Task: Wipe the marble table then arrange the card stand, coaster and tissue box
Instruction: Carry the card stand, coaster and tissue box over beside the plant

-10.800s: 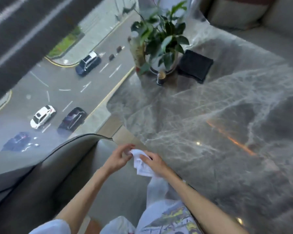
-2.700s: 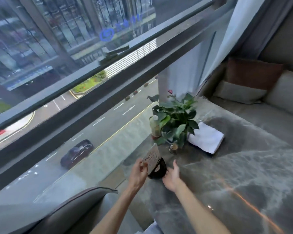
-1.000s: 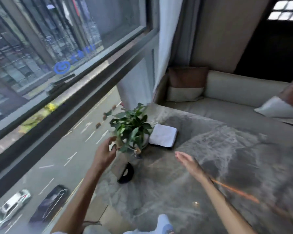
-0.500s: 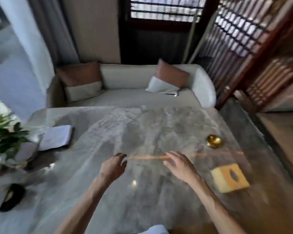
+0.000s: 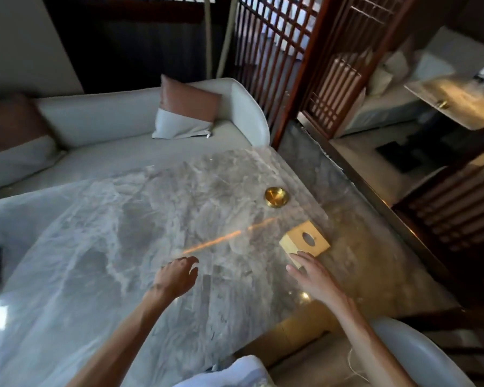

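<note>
View has swung right since 0.5 s ago. Right hand [image 5: 315, 277] moved from bare marble to the tissue box [image 5: 305, 241], fingertips at its near corner. Left hand [image 5: 176, 277] advanced slightly over the table [image 5: 95, 247], empty.

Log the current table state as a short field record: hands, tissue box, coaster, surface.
left hand: over the table's middle, fingers curled, empty
right hand: fingers spread, fingertips at the near corner of the tissue box; no closed grip yet
tissue box: yellow, round hole on top, near the table's right edge
coaster: round, gold, beyond the tissue box, apart from it
table: grey marble, orange light streak across it
card stand: not in view
</note>
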